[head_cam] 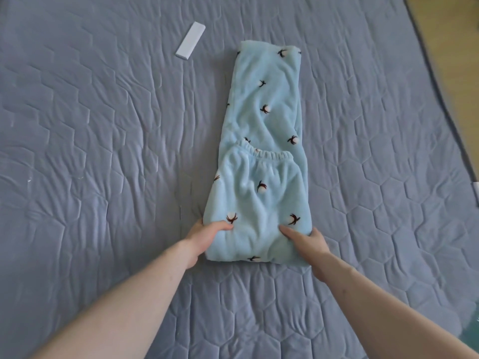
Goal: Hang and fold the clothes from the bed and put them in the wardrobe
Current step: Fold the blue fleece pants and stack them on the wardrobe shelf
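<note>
Mid-bed, left hand (207, 233) and right hand (305, 239) both grip the near fold of the blue fleece trousers (261, 156), likely next carrying that fold toward the far end.

A white rectangular remote (190, 43) lies on the grey-blue quilted bedcover (90, 130), toward its far left.
</note>
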Action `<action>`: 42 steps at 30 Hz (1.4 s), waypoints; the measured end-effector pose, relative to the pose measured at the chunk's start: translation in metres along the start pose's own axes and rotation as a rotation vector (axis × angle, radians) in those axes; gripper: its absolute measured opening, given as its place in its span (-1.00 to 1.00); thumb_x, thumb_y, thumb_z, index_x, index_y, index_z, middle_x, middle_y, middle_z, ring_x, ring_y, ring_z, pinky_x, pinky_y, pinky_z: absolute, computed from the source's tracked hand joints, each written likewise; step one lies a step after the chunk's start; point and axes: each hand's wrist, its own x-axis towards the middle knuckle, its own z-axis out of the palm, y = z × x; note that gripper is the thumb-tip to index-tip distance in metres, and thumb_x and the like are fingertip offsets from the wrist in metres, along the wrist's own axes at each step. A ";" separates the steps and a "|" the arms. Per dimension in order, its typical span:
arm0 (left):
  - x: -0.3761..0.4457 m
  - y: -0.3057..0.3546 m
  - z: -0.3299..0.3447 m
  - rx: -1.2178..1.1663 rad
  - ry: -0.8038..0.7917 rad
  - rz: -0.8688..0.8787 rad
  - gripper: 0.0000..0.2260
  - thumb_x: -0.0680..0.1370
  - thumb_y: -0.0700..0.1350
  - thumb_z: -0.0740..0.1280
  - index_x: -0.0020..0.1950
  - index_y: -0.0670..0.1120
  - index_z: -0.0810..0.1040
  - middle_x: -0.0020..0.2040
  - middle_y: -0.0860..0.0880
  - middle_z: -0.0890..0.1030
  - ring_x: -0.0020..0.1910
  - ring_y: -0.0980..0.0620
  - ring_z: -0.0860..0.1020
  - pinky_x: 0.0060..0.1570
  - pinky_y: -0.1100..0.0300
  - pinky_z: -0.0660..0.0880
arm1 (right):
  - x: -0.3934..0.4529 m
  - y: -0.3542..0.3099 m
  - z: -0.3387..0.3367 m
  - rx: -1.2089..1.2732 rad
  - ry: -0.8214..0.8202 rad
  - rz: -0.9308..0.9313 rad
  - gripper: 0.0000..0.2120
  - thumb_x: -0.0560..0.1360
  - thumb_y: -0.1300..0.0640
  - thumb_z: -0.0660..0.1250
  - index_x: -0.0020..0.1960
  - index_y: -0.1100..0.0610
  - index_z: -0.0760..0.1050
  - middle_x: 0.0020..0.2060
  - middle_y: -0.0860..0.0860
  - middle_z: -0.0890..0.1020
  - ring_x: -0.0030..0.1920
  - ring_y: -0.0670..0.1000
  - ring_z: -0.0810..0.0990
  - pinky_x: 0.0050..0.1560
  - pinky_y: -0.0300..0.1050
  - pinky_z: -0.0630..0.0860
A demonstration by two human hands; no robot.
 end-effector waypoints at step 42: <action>-0.152 0.083 -0.053 -0.009 0.035 0.196 -0.46 0.26 0.37 0.40 -0.03 -0.03 0.72 -0.13 -0.03 0.73 -0.27 0.09 0.70 -0.38 0.20 0.56 | -0.135 -0.075 -0.051 0.264 0.038 0.090 -0.77 0.52 -0.05 0.47 0.04 0.08 0.59 -0.03 0.06 0.64 -0.11 0.04 0.63 -0.36 -0.15 0.58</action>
